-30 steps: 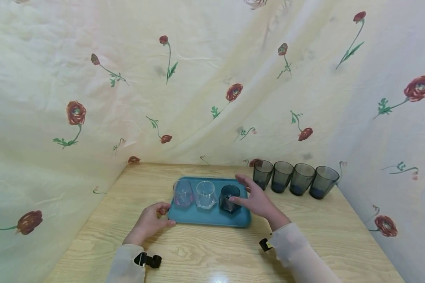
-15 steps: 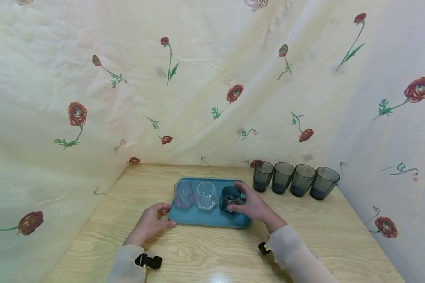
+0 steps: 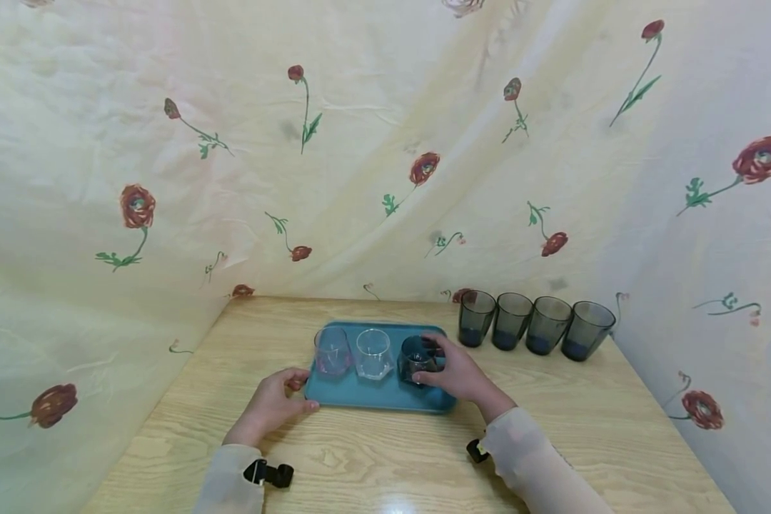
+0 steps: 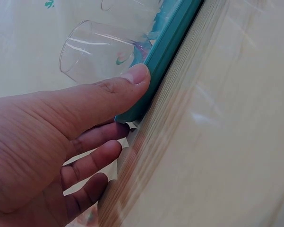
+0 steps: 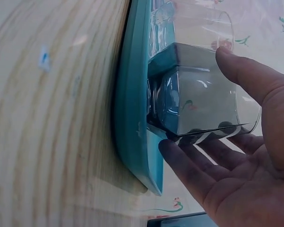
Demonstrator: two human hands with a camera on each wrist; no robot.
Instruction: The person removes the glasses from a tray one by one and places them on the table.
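A teal tray (image 3: 385, 398) lies on the table with three short glasses standing in a row on it. The leftmost is a pinkish clear glass (image 3: 332, 353), the middle one a clear glass (image 3: 374, 355), the rightmost a dark grey glass (image 3: 413, 360). My left hand (image 3: 273, 403) grips the tray's left end; in the left wrist view the thumb (image 4: 137, 75) lies on the rim and the fingers are bent beside the corner. With thumb and fingers, my right hand (image 3: 459, 371) holds the dark grey glass, which looks upright on the tray. The fingertips show behind the glass in the right wrist view.
Several tall smoky tumblers (image 3: 512, 323) stand in a row at the back right of the wooden table (image 3: 353, 457). Behind and beside the table hangs a flowered cloth (image 3: 360, 178). A camera strap (image 3: 268, 472) is on the left wrist.
My right hand has drawn in from a wider spread, its fingers and thumb now around the dark grey glass. The left hand and the tray stay in place.
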